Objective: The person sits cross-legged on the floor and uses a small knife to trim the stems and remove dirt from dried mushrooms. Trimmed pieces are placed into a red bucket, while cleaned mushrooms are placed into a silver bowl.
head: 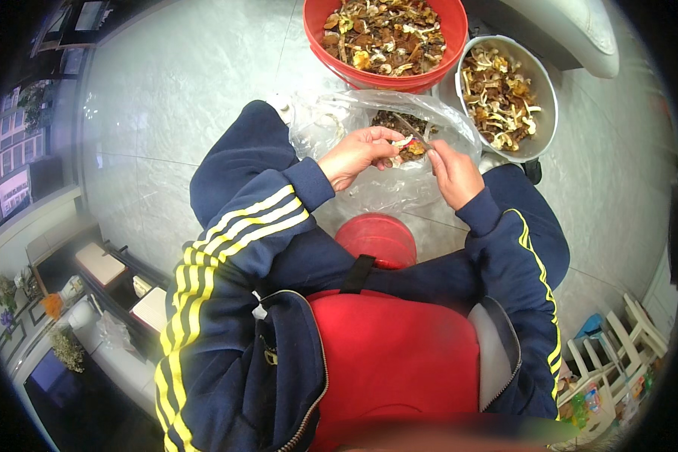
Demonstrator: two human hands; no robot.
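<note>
My left hand pinches a small pale mushroom between thumb and fingers. In my right hand is a knife, its narrow blade pointing up and left, close to the mushroom; whether it touches cannot be told. Both hands are over an open clear plastic bag on the floor between my legs. Dark soil-like scraps lie inside the bag, and my fingers partly hide them. A yellow-brown piece shows just below the blade, partly covered by my right hand.
Beyond the bag stands a red bucket full of mushrooms, with a pale grey bucket of mushrooms to its right. A red round object sits between my thighs. White slatted furniture is at lower right, a dark cabinet at lower left.
</note>
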